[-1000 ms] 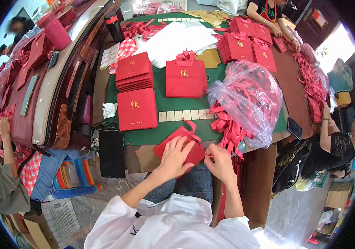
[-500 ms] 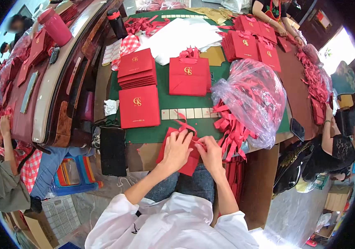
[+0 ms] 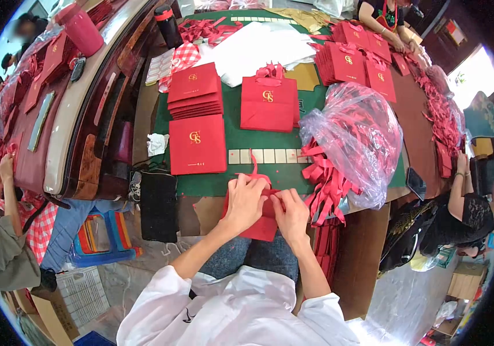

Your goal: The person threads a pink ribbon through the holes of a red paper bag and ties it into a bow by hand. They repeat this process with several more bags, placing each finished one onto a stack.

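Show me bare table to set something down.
Bare: the brown tabletop between the plastic bag and the ribbon pile at right; a narrower strip of green mat below the lower-left red bag. Crowded: the far side with its white sheets, and around left hand and right hand.

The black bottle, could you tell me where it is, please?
In the head view, the black bottle is at upper left, beside the red ribbons and checked cloth.

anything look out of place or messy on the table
Right of the right hand, red ribbons spill from the clear plastic bag, some apparently hanging off the table. A crumpled white tissue, or similar, lies left of the stacked red gift bags, looking like litter.
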Demonstrator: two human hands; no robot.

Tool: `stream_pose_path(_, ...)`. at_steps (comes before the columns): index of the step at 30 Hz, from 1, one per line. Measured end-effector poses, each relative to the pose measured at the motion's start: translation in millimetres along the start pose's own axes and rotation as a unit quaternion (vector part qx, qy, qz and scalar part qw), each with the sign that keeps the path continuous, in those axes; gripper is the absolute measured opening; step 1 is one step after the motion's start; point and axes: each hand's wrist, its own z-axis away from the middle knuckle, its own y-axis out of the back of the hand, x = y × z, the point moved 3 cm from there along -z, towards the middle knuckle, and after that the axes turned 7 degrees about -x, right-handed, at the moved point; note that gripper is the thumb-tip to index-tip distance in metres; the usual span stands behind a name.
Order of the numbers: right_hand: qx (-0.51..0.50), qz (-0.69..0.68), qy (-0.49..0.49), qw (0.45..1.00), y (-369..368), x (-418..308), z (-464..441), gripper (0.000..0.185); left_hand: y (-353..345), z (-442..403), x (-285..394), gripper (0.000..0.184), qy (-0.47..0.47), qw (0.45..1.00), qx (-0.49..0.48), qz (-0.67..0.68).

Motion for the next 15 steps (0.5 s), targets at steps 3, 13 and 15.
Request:
stream_pose_path(3,0.031,0.020,0.079,0.996,-4,0,2,0.011,2,1,-8,0.022,0.023,0.999,-0.016,0.032)
stream_pose_path(13,0.000,0.062,0.118,0.991,-8,0,5,0.012,2,2,-11,0.016,0.082,0.992,-0.045,0.079)
stream_pose_path(15,0.007,0.089,0.089,0.992,-9,-2,6,0.015,4,4,-3,0.015,0.056,0.996,-0.011,0.062)
